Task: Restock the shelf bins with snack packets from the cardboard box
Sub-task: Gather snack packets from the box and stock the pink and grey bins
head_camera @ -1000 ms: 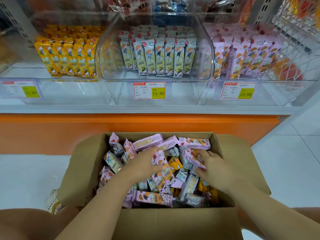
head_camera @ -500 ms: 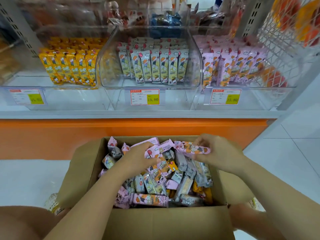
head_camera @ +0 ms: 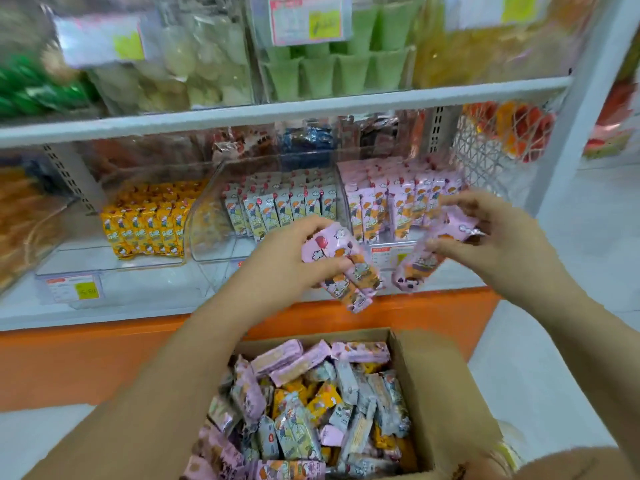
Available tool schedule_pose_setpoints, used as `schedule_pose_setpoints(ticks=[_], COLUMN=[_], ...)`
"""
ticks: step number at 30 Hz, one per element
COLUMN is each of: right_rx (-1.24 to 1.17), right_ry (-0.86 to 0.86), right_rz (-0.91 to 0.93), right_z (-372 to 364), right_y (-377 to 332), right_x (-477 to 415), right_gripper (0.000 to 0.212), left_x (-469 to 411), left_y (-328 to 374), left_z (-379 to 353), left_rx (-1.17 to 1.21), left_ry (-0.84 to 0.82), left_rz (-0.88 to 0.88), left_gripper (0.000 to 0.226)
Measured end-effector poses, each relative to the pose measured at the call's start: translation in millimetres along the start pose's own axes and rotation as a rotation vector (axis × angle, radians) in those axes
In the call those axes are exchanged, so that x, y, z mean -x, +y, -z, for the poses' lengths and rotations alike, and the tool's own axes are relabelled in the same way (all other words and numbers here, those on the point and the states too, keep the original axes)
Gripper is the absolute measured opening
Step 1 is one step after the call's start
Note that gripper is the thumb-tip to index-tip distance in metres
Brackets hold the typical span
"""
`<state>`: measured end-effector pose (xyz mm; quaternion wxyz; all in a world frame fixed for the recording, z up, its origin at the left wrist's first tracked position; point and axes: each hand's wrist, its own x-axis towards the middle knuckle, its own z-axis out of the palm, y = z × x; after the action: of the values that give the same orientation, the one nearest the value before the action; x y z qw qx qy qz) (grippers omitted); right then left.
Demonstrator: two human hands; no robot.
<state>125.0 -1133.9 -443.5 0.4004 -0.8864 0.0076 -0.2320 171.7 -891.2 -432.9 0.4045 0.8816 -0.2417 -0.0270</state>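
You are gripping pink snack packets (head_camera: 341, 271) in your left hand (head_camera: 287, 263) and pinching another pink packet (head_camera: 420, 266) in your right hand (head_camera: 502, 244).

A shop; price labels (head_camera: 390, 257), clear shelf bins (head_camera: 221, 237), stocked snacks (head_camera: 145, 226)
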Motion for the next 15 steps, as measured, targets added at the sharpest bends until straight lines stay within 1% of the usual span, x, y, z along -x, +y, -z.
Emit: schedule_pose_setpoints(ticks=[2, 3, 5, 7, 10, 15], right_rx=[-0.033, -0.045, -0.039, -0.010, 0.070, 0.236], right_ry=[0.137, 0.175, 0.219, 0.231, 0.159, -0.096], right_rz=[0.031, 0.039, 0.034, 0.024, 0.018, -0.031], right_z=[8.3, 11.0, 15.8, 18.8, 14.7, -3.1], right_y=[0.4, 2.1, 8.0, 17.7, 38.5, 67.9], right_x=[-7.5, -12.2, -24.8, -41.5, -67.3, -103.5], right_gripper=[0.039, 0.037, 0.035, 0.037, 0.042, 0.050], left_x=[-18.2, -28.3, -49.5, -72.2, -108.4, -155.5], left_y=[22.1, 29.8, 43.8, 52.4, 50.4, 30.9], left_z=[-1.6, -3.6, -9.5, -18.5, -35.5, -57.0], left_rx=[-0.009, -0.031, -0.049, -0.062, -0.153, -0.376], left_ry=[0.072, 0.102, 0.135, 0.136, 0.098, -0.069], left_rz=[-0.087, -0.133, -0.193, -0.205, -0.163, -0.008], left_gripper=[0.028, 0.031, 0.031, 0.031, 0.034, 0.057])
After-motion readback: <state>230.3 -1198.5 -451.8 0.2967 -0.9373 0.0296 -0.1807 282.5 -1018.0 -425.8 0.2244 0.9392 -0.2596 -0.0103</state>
